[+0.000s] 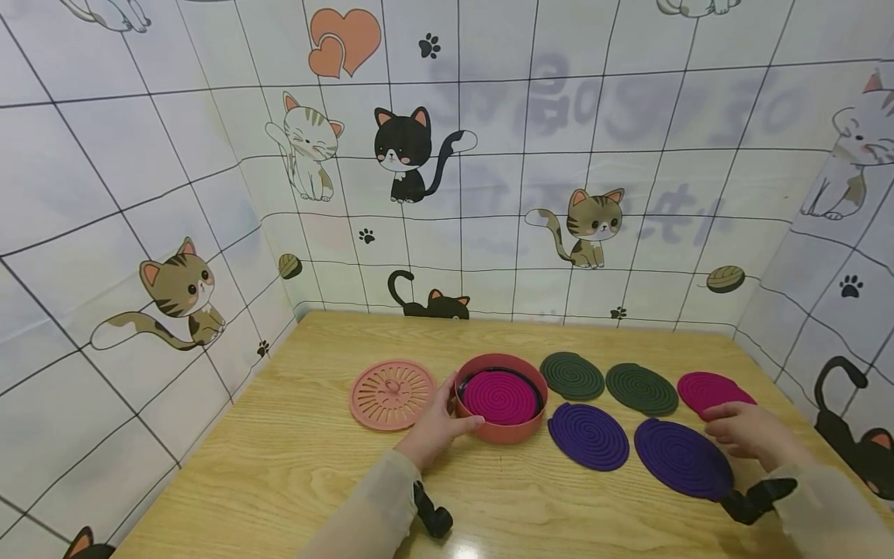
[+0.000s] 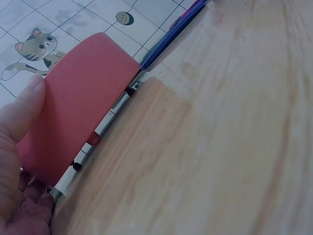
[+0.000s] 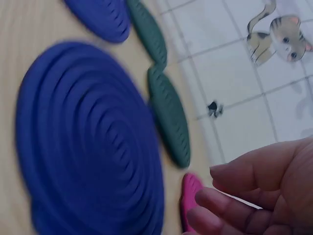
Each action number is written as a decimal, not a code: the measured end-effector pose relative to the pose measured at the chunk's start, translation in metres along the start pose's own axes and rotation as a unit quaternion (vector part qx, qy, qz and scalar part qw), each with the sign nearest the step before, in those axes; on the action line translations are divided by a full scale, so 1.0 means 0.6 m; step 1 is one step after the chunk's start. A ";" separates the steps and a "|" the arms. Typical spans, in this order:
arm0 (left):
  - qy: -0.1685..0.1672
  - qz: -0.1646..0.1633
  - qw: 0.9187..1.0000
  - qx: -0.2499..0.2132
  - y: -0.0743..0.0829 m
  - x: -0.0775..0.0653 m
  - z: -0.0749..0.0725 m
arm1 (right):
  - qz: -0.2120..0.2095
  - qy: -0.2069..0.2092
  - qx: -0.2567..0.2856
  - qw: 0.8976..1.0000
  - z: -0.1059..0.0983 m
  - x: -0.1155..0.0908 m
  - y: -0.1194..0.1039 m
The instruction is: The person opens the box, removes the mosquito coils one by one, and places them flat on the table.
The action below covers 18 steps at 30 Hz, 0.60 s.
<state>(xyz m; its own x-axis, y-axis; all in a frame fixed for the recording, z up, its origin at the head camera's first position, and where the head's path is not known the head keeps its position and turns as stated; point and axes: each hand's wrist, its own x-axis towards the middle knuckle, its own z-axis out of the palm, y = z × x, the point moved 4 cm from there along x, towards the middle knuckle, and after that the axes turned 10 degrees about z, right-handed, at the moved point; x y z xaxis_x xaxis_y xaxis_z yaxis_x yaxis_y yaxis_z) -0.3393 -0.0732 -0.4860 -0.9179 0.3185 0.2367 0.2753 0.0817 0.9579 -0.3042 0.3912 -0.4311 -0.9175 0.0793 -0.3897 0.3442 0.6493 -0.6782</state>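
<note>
My left hand [image 1: 436, 423] grips the left side of a round coral-red box [image 1: 508, 432], its thumb along the near wall. Inside the box lies a magenta spiral coaster [image 1: 501, 397] with a dark rim around it. Small dark knobs show under the box in the left wrist view. At the right, my right hand [image 1: 754, 431] hovers by another magenta spiral coaster [image 1: 712, 392], fingers loosely bent and nothing held. Whether a fingertip touches that coaster is hard to tell. Below this hand lies a purple spiral coaster [image 3: 98, 142].
A slotted pink lid [image 1: 393, 394] with a small central knob lies left of the box. Between the box and right hand are a second purple coaster [image 1: 589, 436] and two dark green coasters, one nearer the box [image 1: 572, 376], one farther right [image 1: 642, 389]. Cat-print cloth walls [image 1: 489, 233] surround the wooden table [image 1: 314, 404].
</note>
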 end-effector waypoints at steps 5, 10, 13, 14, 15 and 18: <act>0.000 0.004 1.000 -0.012 -0.002 0.001 0.000 | -0.043 -0.005 -0.001 0.999 0.014 -0.002 -0.057; -0.002 0.004 1.000 -0.009 -0.001 0.000 0.001 | -0.057 -0.004 0.023 0.998 0.043 0.001 -0.120; -0.002 0.002 1.000 -0.004 -0.001 -0.001 0.001 | -0.068 -0.006 0.041 0.997 0.066 0.005 -0.158; -0.002 0.002 1.000 -0.005 -0.001 -0.001 0.001 | -0.073 -0.008 0.048 0.996 0.074 0.006 -0.170; -0.001 0.001 1.000 -0.005 -0.001 -0.001 0.001 | -0.075 -0.008 0.055 0.996 0.082 0.008 -0.181; 0.001 0.000 1.000 -0.004 0.000 -0.002 0.001 | -0.092 -0.027 0.087 0.992 0.108 0.011 -0.214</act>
<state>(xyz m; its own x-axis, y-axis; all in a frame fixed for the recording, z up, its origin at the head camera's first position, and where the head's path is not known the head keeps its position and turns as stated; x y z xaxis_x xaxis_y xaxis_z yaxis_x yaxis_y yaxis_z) -0.3384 -0.0732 -0.4862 -0.9181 0.3172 0.2375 0.2739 0.0746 0.9589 -0.3416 0.2593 -0.3866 -0.9577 -0.0712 -0.2788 0.2055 0.5089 -0.8359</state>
